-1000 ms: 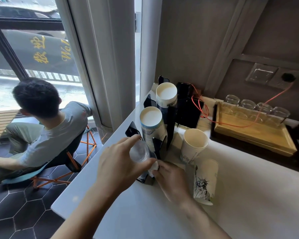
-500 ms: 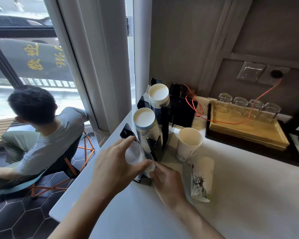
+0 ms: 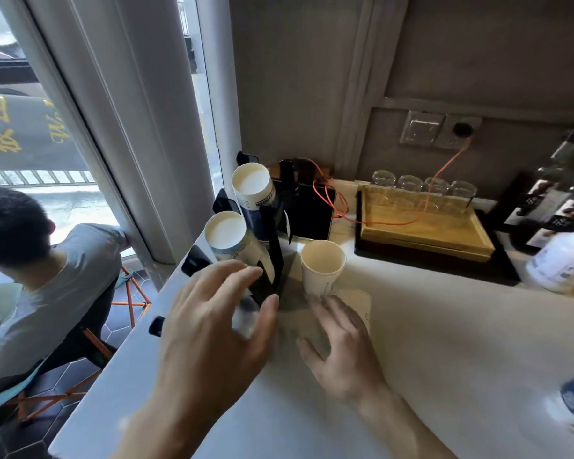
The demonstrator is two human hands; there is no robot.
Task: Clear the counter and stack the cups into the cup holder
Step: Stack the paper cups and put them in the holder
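Clear plastic cup (image 3: 246,314) sits in the left hand's (image 3: 212,329) loosely curled grip; right hand (image 3: 338,346) spread, holding nothing.

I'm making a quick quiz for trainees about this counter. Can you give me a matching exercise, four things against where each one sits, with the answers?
Things:
1. open paper cup
2. row of glass jars
3. two cup stacks
4. printed paper cup

Places:
A. lying on its side by the right hand
B. along the back edge of the wooden tray
C. tilted in the black cup holder
D. upright on the counter, right of the holder

Pairs: 1-D, 2-B, 3-C, 4-A
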